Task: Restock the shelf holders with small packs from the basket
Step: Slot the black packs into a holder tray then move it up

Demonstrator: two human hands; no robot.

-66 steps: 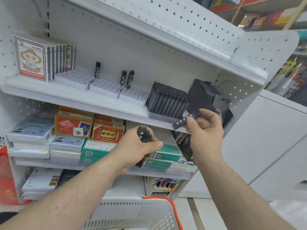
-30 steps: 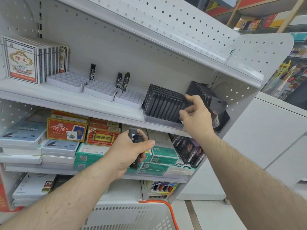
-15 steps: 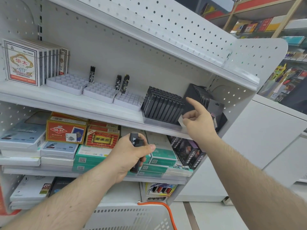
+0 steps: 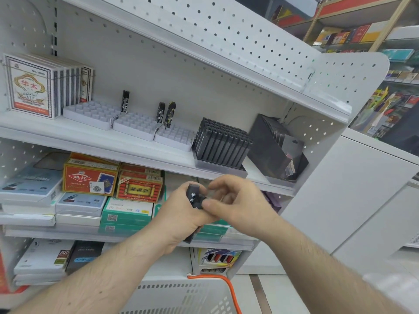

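Right hand [image 4: 235,205] back at left-held packs [image 4: 194,197]

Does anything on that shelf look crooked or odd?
Yes. The black holder at the right end of the upper shelf leans back at a slant, while the full black holder beside it stands square. The three white trays hold only three packs, mostly bare slots.

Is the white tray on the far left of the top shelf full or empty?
Empty: the far-left white tray shows only bare slots, and the single black lighter stands behind its right end, at the next tray's back corner.
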